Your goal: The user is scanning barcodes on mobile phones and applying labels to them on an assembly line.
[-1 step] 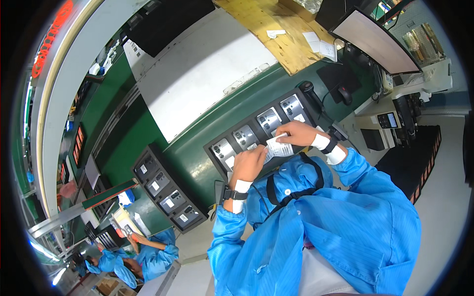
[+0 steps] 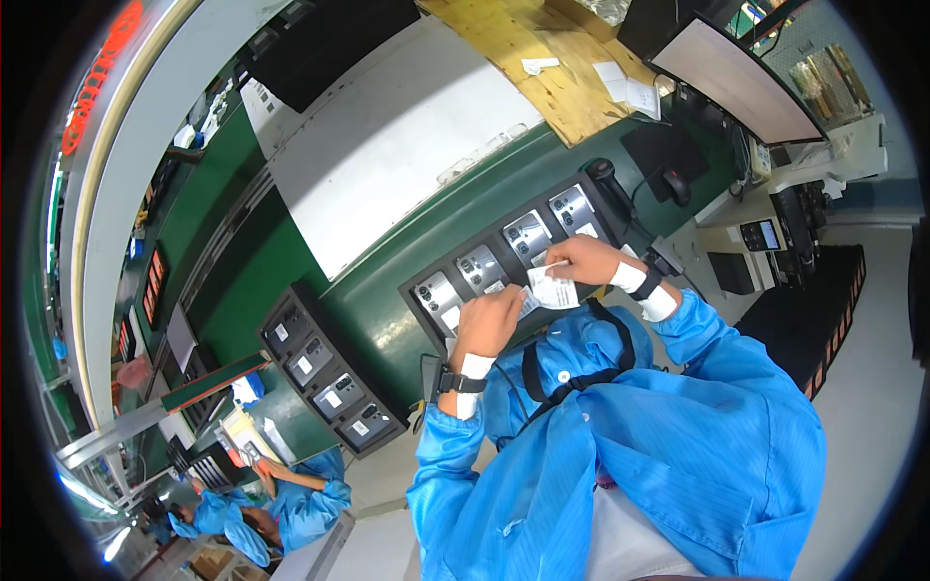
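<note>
Both my hands are closed on white printed label paper, just above the near edge of a dark foam tray (image 2: 426, 315). My right hand (image 2: 586, 261) pinches a small label sheet (image 2: 554, 289) by its upper edge. Close beside it, my left hand (image 2: 489, 318) grips a narrower strip of label paper (image 2: 528, 303), partly hidden by the fingers. Whether the two papers are joined cannot be made out. In the tray lie several silver devices with dark round parts, among them one device (image 2: 478, 269) beyond my left hand and another device (image 2: 528, 235) beyond my right.
Left of my tray, a second foam tray (image 2: 334, 378) holds several similar devices. A handheld scanner (image 2: 603, 172) stands at the tray's far right end, near a mouse (image 2: 676, 187) and a monitor (image 2: 741, 82). A label printer (image 2: 760, 237) sits at right. Co-workers (image 2: 291, 513) sit at lower left.
The label sheet in my right hand has turned to hang more upright, and its edge now shows apart from the strip at my left fingers. My arms stay almost in place.
</note>
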`<state>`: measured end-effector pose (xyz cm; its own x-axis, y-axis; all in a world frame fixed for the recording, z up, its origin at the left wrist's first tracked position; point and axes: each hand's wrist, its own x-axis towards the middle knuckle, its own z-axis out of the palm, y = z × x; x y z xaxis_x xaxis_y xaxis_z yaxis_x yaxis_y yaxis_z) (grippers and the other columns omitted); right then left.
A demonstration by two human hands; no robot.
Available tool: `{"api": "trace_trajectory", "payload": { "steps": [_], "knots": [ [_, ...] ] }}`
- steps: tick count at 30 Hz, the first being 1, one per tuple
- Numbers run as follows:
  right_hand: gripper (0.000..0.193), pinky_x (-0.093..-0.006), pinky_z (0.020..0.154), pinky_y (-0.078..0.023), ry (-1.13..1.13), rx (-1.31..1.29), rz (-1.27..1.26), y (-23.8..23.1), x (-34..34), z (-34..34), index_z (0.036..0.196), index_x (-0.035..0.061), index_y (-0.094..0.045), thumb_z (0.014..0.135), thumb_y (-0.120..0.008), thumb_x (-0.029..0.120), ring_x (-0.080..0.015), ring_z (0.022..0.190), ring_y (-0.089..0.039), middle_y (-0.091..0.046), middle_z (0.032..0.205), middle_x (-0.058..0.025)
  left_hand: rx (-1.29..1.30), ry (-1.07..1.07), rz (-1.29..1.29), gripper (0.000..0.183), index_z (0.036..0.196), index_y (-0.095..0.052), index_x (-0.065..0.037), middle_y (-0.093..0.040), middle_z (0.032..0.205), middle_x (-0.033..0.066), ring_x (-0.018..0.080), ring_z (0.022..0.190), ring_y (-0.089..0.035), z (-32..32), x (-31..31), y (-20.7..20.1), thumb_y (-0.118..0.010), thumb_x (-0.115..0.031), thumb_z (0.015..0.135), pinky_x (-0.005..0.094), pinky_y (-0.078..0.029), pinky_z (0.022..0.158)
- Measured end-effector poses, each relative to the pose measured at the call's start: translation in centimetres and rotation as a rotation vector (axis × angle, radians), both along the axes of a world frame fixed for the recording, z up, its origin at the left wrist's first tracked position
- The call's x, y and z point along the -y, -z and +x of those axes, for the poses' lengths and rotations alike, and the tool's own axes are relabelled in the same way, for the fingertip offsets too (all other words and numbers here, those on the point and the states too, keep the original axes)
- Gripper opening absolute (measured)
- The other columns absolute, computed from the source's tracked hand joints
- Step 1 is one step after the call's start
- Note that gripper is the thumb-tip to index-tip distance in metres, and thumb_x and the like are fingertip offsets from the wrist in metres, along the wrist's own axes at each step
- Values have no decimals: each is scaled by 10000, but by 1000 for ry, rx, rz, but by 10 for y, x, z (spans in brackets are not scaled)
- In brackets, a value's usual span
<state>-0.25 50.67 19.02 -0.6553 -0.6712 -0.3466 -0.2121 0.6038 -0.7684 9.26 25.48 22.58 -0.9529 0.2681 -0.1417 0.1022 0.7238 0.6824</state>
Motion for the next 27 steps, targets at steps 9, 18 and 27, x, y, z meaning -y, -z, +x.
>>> {"api": "trace_trajectory", "payload": {
  "steps": [9, 18, 27],
  "knots": [
    [218, -380, 761, -552, 437, 22, -72, 59, -32, 6, 1100, 12, -706, 941, -705, 161, -282, 828, -721, -738, 936, -146, -224, 236, 97, 170, 948, -689, -39, -701, 1034, 110, 306, 1050, -659, 3, -4, 70, -632, -199, 947, 450, -479, 971],
    [200, -294, 712, -519, 613, 42, -299, 77, 27, 23, 1109, 20, -698, 951, -707, 143, -149, 776, -636, -686, 1024, -105, -147, 220, 72, 144, 966, -703, -51, -692, 1066, 79, 247, 1177, -614, 8, 12, 100, -657, -180, 922, 522, -323, 1128],
    [402, -383, 932, -526, 321, -80, -127, 73, 87, 27, 1321, 64, -634, 941, -691, 185, -325, 1046, -669, -646, 1236, -139, -212, 63, 163, 102, 951, -696, -46, -702, 1016, 58, 255, 1201, -621, 34, 38, 69, -659, -136, 922, 497, -333, 1134]
  ]
}}
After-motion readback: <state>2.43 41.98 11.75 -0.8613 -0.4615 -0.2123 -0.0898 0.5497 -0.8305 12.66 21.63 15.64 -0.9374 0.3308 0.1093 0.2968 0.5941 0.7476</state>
